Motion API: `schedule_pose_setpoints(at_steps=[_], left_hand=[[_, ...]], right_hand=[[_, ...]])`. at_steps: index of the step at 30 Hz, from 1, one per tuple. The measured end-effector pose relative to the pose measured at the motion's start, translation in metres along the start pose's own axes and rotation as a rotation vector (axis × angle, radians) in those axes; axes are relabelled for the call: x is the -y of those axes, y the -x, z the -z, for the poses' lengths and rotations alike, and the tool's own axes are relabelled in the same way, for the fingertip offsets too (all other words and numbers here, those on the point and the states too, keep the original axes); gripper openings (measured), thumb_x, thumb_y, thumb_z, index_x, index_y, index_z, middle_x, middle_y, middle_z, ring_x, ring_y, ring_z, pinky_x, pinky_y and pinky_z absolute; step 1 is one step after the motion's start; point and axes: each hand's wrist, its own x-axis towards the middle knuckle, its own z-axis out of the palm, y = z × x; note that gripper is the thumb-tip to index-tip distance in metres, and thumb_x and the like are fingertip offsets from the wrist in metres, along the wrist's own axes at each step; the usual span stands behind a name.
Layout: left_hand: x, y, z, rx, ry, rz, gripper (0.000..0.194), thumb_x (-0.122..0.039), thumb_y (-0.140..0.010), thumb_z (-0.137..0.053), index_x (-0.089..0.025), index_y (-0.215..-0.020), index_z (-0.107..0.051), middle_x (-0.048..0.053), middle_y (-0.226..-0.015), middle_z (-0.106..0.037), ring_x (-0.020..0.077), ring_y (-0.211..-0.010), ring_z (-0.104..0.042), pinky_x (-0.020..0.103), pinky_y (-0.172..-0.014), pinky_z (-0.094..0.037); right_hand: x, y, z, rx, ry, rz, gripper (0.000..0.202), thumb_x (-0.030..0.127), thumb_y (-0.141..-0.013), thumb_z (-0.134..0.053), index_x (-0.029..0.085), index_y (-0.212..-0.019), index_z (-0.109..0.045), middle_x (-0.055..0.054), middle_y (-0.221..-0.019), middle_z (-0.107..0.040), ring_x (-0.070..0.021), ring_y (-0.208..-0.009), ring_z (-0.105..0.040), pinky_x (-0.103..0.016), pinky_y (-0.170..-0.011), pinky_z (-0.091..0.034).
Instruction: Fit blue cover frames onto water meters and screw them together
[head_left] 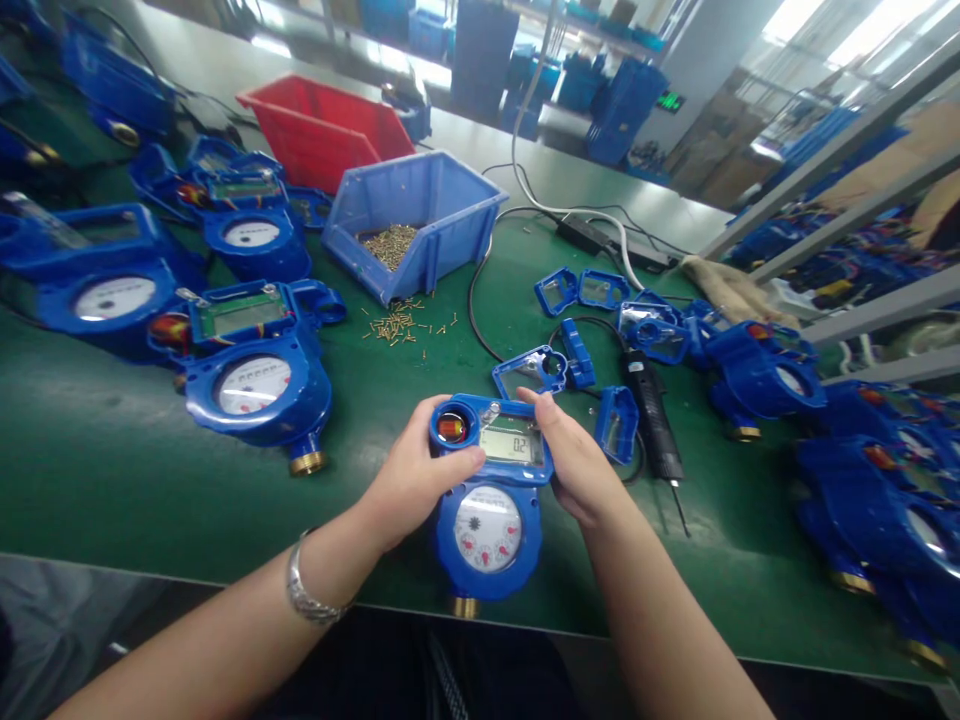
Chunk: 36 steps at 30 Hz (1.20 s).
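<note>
A blue water meter point(488, 560) with a white round dial and a lit display reading about 0.2 lies at the table's front edge, its brass fitting pointing toward me. My left hand point(420, 470) grips the upper left side, thumb beside the display. On the upper right side, my right hand point(574, 450) holds the same meter, thumb along the frame's top corner. A round opening at the meter's upper left shows a red and yellow part inside. Just beyond it rests a blue cover frame point(529, 372). A black electric screwdriver point(651, 415) lies to the right.
A blue bin point(442, 245) holds small brass screws, and loose screws point(397, 322) are scattered before it. Behind stands a red bin point(322, 130). More water meters point(259, 385) sit at left and right. Several blue covers point(604, 290) and cables lie beyond my hands.
</note>
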Motion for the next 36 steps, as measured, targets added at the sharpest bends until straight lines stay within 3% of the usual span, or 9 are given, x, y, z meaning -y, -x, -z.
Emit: schedule_pose_setpoints(at_steps=[3, 9, 14, 19, 24, 27, 29, 32, 36], left_hand=[[0.0, 0.0, 0.001, -0.007, 0.0, 0.007, 0.058, -0.031, -0.062, -0.074, -0.016, -0.111, -0.046, 0.006, -0.099, -0.064, 0.027, -0.097, -0.061, 0.039, -0.087, -0.046], [0.004, 0.001, 0.001, -0.007, -0.02, -0.023, 0.058, -0.032, -0.064, -0.073, -0.016, -0.112, -0.045, 0.006, -0.1, -0.064, 0.0252, -0.095, -0.06, 0.036, -0.085, -0.047], [0.007, -0.001, 0.002, 0.007, -0.007, -0.042, 0.06, -0.033, -0.065, -0.072, -0.016, -0.115, -0.043, 0.007, -0.103, -0.064, 0.0256, -0.097, -0.06, 0.036, -0.085, -0.047], [0.012, -0.003, 0.003, -0.039, 0.067, 0.018, 0.078, -0.031, -0.057, -0.078, -0.014, -0.124, -0.041, 0.011, -0.113, -0.062, 0.0296, -0.106, -0.057, 0.041, -0.093, -0.043], [0.007, 0.002, 0.002, 0.143, 0.205, 0.136, 0.049, -0.032, -0.067, -0.072, -0.01, -0.108, -0.057, 0.013, -0.103, -0.068, 0.028, -0.098, -0.062, 0.041, -0.092, -0.044], [-0.003, 0.004, 0.004, 0.173, 0.162, 0.142, 0.043, -0.029, -0.064, -0.074, -0.009, -0.099, -0.062, 0.012, -0.094, -0.071, 0.027, -0.092, -0.064, 0.04, -0.091, -0.044], [-0.013, 0.005, 0.006, 0.209, 0.12, 0.086, 0.049, -0.027, -0.06, -0.076, -0.009, -0.103, -0.06, 0.012, -0.097, -0.07, 0.0279, -0.095, -0.063, 0.04, -0.091, -0.044], [-0.03, 0.009, 0.012, 0.235, -0.035, -0.072, 0.075, -0.028, -0.056, -0.079, -0.012, -0.121, -0.046, 0.014, -0.114, -0.062, 0.0305, -0.107, -0.057, 0.042, -0.094, -0.043], [-0.038, 0.015, 0.027, 0.22, -0.613, -0.47, 0.102, -0.03, -0.047, -0.084, -0.018, -0.133, -0.03, 0.015, -0.133, -0.046, 0.0331, -0.119, -0.047, 0.043, -0.101, -0.037]], right_hand=[[0.0, 0.0, -0.009, 0.082, -0.263, -0.162, 0.049, 0.055, -0.085, -0.047, 0.017, -0.115, -0.056, -0.01, -0.103, -0.069, -0.0258, -0.102, -0.063, -0.041, -0.089, -0.05], [-0.008, 0.002, -0.015, 0.025, -0.355, -0.104, 0.036, 0.051, -0.079, -0.057, 0.017, -0.093, -0.057, -0.003, -0.08, -0.069, -0.0222, -0.081, -0.066, -0.036, -0.075, -0.053], [-0.014, 0.003, -0.016, -0.023, -0.322, -0.051, 0.038, 0.055, -0.076, -0.059, 0.018, -0.086, -0.057, -0.001, -0.074, -0.066, -0.0222, -0.077, -0.065, -0.035, -0.071, -0.052], [-0.01, 0.002, -0.015, -0.002, -0.43, -0.087, 0.031, 0.048, -0.077, -0.061, 0.018, -0.084, -0.057, -0.001, -0.075, -0.068, -0.0207, -0.078, -0.066, -0.034, -0.077, -0.052], [-0.004, -0.002, -0.015, 0.06, -0.424, -0.149, 0.025, 0.04, -0.084, -0.053, 0.016, -0.087, -0.06, -0.005, -0.078, -0.07, -0.0202, -0.08, -0.067, -0.035, -0.078, -0.052], [0.002, -0.002, -0.013, 0.09, -0.391, -0.129, 0.027, 0.039, -0.081, -0.055, 0.013, -0.085, -0.062, -0.008, -0.08, -0.071, -0.0219, -0.081, -0.066, -0.037, -0.078, -0.052], [0.009, 0.002, -0.007, 0.11, -0.375, -0.087, 0.031, 0.041, -0.075, -0.061, 0.013, -0.088, -0.063, -0.008, -0.087, -0.071, -0.0229, -0.085, -0.065, -0.037, -0.081, -0.051], [0.026, 0.016, 0.009, 0.222, -0.167, 0.106, 0.048, 0.041, -0.067, -0.071, 0.016, -0.107, -0.061, -0.008, -0.111, -0.064, -0.0249, -0.101, -0.06, -0.039, -0.09, -0.046], [0.039, 0.039, 0.024, 0.327, 0.386, 0.485, 0.081, 0.026, -0.06, -0.079, 0.022, -0.132, -0.042, -0.009, -0.131, -0.045, -0.027, -0.12, -0.045, -0.042, -0.104, -0.035]])
